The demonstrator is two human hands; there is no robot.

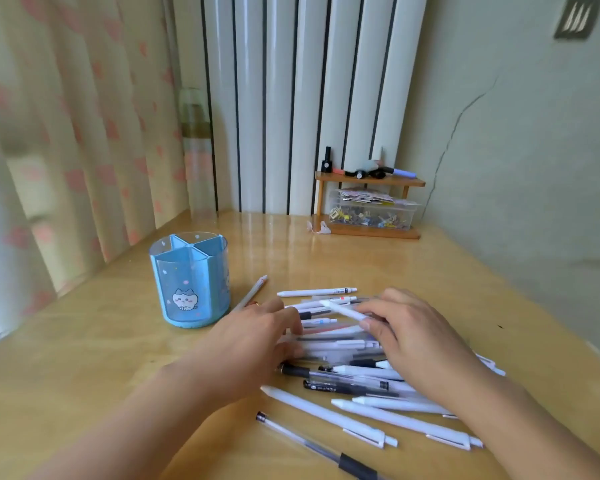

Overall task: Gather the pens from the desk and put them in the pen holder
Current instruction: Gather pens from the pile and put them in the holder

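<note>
Many pens lie loose on the glossy pale wooden bench (430,271), and the step in hand reads as raking them into one bundle before lifting. Nearest the camera, a clear-barrelled pen with a black grip (312,445) lies apart from the rest, with two long white click pens (329,418) just beyond it; these strays would be easy to leave behind, so they are best swept inward first.

Further out, a black-capped gel pen (343,386) and others form the near edge of the main heap of white and clear pens (329,344). The left hand (253,337) rests on the heap's left side, fingers bent over the pen ends but not plainly closed round any one. The right hand (409,334) comes in from the other side and pinches a white pen (340,309) between thumb and fingertips, its tip raised above the heap. Squaring the pens parallel between both palms should make a tidier grab than taking them one at a time; round barrels will likely roll on this slick surface.

Beyond the hands, one thin orange-tipped pen (252,292) lies next to the round blue translucent pen holder with a cartoon cat (189,285), which stands upright, well left of the heap, its divided compartments showing no pens. Bundles should go in tips down.

At the far wall stands a small wooden shelf (368,206).
</note>
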